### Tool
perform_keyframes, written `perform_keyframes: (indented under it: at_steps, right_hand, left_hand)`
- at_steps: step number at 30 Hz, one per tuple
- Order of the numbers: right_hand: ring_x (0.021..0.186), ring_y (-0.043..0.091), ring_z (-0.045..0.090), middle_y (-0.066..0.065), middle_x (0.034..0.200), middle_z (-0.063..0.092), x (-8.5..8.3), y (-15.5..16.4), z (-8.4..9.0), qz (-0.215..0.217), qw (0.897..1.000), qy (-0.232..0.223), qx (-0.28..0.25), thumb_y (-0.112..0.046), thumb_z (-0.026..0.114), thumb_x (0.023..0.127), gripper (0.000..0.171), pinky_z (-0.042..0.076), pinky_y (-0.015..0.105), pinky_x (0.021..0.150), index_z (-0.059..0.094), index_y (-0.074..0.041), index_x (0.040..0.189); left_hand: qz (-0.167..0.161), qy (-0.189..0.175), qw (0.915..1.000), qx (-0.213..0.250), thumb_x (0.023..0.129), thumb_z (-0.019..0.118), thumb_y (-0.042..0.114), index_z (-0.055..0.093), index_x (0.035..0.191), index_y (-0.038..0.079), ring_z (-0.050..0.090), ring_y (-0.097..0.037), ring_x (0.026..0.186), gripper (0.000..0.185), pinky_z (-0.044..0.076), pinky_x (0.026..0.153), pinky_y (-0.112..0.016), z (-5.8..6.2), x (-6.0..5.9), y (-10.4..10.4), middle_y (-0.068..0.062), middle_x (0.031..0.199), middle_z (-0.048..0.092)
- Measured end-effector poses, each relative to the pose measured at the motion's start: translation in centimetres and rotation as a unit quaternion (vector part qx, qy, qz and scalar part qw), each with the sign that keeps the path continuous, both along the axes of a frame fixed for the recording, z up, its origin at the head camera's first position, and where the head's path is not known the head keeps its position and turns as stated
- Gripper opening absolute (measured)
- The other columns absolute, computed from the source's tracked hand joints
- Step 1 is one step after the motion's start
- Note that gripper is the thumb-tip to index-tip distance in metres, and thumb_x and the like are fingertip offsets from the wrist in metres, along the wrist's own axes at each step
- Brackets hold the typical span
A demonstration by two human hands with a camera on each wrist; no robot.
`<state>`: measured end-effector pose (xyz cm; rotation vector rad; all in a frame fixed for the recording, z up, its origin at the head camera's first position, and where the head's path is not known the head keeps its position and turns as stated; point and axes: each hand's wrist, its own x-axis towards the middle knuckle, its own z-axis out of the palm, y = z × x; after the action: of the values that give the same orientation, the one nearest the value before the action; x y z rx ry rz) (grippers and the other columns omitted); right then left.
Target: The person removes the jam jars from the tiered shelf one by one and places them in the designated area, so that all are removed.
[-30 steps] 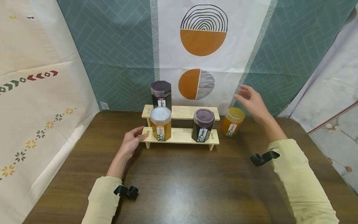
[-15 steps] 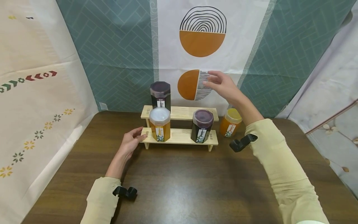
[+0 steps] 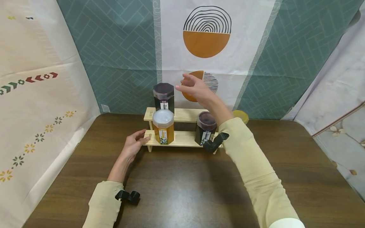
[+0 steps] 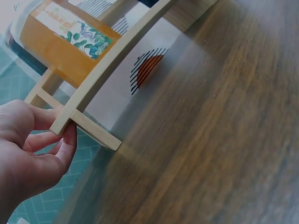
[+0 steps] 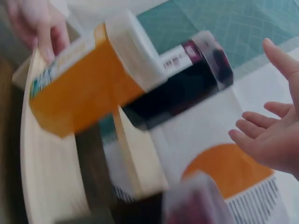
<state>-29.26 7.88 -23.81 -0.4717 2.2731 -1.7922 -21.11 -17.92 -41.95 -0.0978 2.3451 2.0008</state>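
Overhead, the two-tier pale wooden rack [image 3: 182, 139], its long axis running left to right, is pinched at its left end by the left hand [image 3: 134, 147]. The right hand [image 3: 194, 88], fingers spread and holding nothing, is raised beside the upright dark purple-lidded jar [image 3: 163, 96] on the far tier. At the left wrist, the rack's corner [image 4: 63, 123] is seen gripped between thumb and fingers. At the right wrist, blurred, the spread fingers [image 5: 261, 135] are seen near that jar [image 5: 187, 86].

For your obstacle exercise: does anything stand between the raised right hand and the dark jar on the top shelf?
Nothing visible does. The right hand hangs open in the air just right of the dark jar, with only bare space between the fingers and its lid.
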Motion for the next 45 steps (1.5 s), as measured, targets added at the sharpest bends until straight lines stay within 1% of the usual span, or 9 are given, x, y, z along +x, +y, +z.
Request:
perform_keyframes:
  at_steps: [3,7,13,19,26,30,33,39,45]
  right_hand:
    - [0.125,0.017,0.033,0.006,0.14,0.035,-0.1,-1.3,-0.6,0.001,1.0,-0.018,-0.009,-0.026,0.071,0.079,0.079,0.026,0.036,0.102,0.026,-0.016,0.143]
    - [0.125,0.017,0.035,0.007,0.138,0.038,-0.1,-2.7,-1.4,0.004,1.0,-0.029,0.001,-0.025,0.073,0.077,0.083,0.025,0.037,0.102,0.024,-0.015,0.144]
    - [0.118,0.018,0.04,0.009,0.13,0.046,-0.1,-4.7,-2.0,-0.011,0.999,-0.03,0.014,-0.023,0.076,0.074,0.086,0.027,0.035,0.1,0.026,-0.014,0.143]
    - [0.116,0.019,0.04,0.008,0.131,0.042,-0.2,-5.8,-2.2,-0.021,0.999,-0.025,0.007,-0.02,0.076,0.073,0.085,0.031,0.033,0.098,0.026,-0.012,0.142]
    - [0.108,0.017,0.045,0.004,0.12,0.05,-0.3,-5.9,-2.4,-0.035,0.999,-0.007,0.036,-0.022,0.077,0.072,0.074,0.037,0.032,0.092,0.04,-0.01,0.134]
    - [0.105,0.016,0.047,0.002,0.115,0.053,-0.4,-5.8,-2.6,-0.045,0.998,0.001,0.034,-0.023,0.079,0.07,0.07,0.037,0.032,0.09,0.045,-0.01,0.131]
    - [0.104,0.016,0.048,0.002,0.113,0.054,-0.5,-5.7,-2.7,-0.048,0.999,0.007,0.023,-0.021,0.079,0.07,0.069,0.038,0.031,0.09,0.046,-0.009,0.13]
    - [0.105,0.016,0.047,0.004,0.115,0.052,-0.7,-4.9,-2.5,-0.056,0.998,-0.005,0.002,-0.02,0.079,0.071,0.071,0.037,0.031,0.09,0.043,-0.007,0.131]
    - [0.104,0.016,0.047,0.003,0.116,0.051,-0.8,-3.5,-1.4,-0.073,0.997,-0.01,-0.012,-0.021,0.079,0.07,0.073,0.037,0.032,0.091,0.042,-0.01,0.132]
  left_hand:
    - [0.0,0.0,1.0,-0.005,0.088,0.058,0.008,0.037,0.135,-0.003,0.041,-0.024,0.105,0.052,0.039,0.079,-0.022,0.1,0.0,-0.1,-0.02,0.128,0.043]
    - [0.002,-0.006,1.0,-0.007,0.088,0.058,0.009,0.037,0.136,-0.002,0.041,-0.024,0.105,0.053,0.039,0.08,-0.023,0.1,0.1,-0.1,-0.019,0.128,0.043]
    - [0.003,-0.002,1.0,0.003,0.088,0.059,0.009,0.037,0.135,-0.003,0.042,-0.024,0.105,0.053,0.039,0.079,-0.02,0.0,0.0,-0.1,-0.021,0.126,0.044]
    - [0.005,-0.002,1.0,0.002,0.088,0.059,0.008,0.038,0.134,-0.003,0.043,-0.024,0.104,0.052,0.039,0.079,-0.02,0.0,0.0,-0.1,-0.021,0.126,0.044]
    - [0.004,-0.003,1.0,0.0,0.088,0.058,0.008,0.037,0.135,-0.003,0.043,-0.024,0.104,0.052,0.04,0.078,-0.019,0.2,0.1,0.0,-0.021,0.126,0.044]
    - [0.006,0.003,1.0,0.003,0.088,0.058,0.006,0.038,0.134,-0.004,0.043,-0.024,0.104,0.051,0.04,0.076,-0.018,0.1,0.1,0.1,-0.021,0.125,0.045]
    - [0.005,0.007,1.0,0.005,0.088,0.058,0.006,0.039,0.133,-0.005,0.043,-0.024,0.103,0.051,0.04,0.075,-0.018,0.0,0.0,0.2,-0.021,0.125,0.045]
    - [0.0,0.018,0.9998,0.01,0.088,0.058,0.005,0.039,0.133,-0.006,0.045,-0.024,0.101,0.05,0.041,0.074,-0.018,-0.1,0.1,0.3,-0.023,0.122,0.047]
    - [0.003,0.016,0.9998,0.008,0.088,0.058,0.006,0.039,0.133,-0.005,0.046,-0.024,0.102,0.05,0.042,0.074,-0.017,-0.1,0.1,0.0,-0.023,0.121,0.047]
